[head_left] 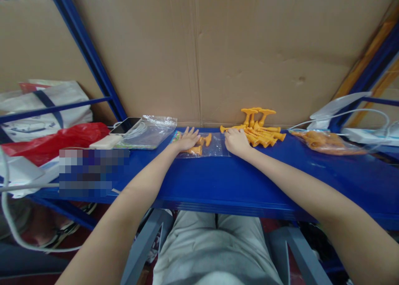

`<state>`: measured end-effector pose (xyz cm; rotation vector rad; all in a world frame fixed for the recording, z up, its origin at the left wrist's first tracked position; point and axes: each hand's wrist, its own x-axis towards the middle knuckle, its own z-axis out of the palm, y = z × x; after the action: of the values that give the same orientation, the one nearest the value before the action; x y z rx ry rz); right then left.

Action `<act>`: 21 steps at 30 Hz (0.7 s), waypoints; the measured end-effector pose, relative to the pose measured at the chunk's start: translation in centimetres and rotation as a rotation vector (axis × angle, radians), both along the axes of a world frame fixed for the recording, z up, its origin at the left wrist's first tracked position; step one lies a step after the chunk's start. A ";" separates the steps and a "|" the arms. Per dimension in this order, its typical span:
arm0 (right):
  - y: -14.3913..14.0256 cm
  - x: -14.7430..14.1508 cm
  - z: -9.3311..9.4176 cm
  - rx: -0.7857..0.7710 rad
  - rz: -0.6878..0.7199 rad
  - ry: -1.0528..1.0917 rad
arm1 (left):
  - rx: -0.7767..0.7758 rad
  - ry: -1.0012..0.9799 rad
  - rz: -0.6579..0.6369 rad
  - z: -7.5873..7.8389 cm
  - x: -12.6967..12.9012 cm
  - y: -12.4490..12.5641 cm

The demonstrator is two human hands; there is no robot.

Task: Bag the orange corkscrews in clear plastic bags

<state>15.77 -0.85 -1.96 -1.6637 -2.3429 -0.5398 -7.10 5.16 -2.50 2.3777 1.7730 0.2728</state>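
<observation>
L hand (188,138) flat, fingers spread, pinning small clear plastic bag (215,146) on blue metal shelf (218,181); few orange plastic T-shaped pieces (202,144) inside. R hand (236,141) curled at loose orange pile (260,131), grip unclear. Most pcs unbagged.

The pile of orange plastic T-shaped pegs (260,131) lies on the deep blue metal shelf (218,181). The crumpled red plastic bag (52,141) is plain.
</observation>
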 end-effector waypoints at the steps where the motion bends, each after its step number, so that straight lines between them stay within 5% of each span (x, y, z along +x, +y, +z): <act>1: 0.1 0.4 0.1 0.012 -0.035 0.002 | 0.013 -0.008 0.000 -0.2 -0.1 0.4; 10: 1.0 0.9 -0.6 -0.080 -0.215 0.032 | 0.129 -0.080 -0.019 -1.7 -1.4 3.6; 16: 1.4 1.6 0.2 -0.123 -0.221 0.122 | 0.236 -0.121 0.029 -1.5 -1.2 2.6; 21: 2.4 2.9 1.1 -0.083 -0.177 0.452 | 0.337 -0.185 -0.019 -0.5 -1.0 1.1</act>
<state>18.71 1.56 -0.82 -1.8125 -1.9282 -0.0770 -8.12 6.26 -3.01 2.4850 1.7319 0.8198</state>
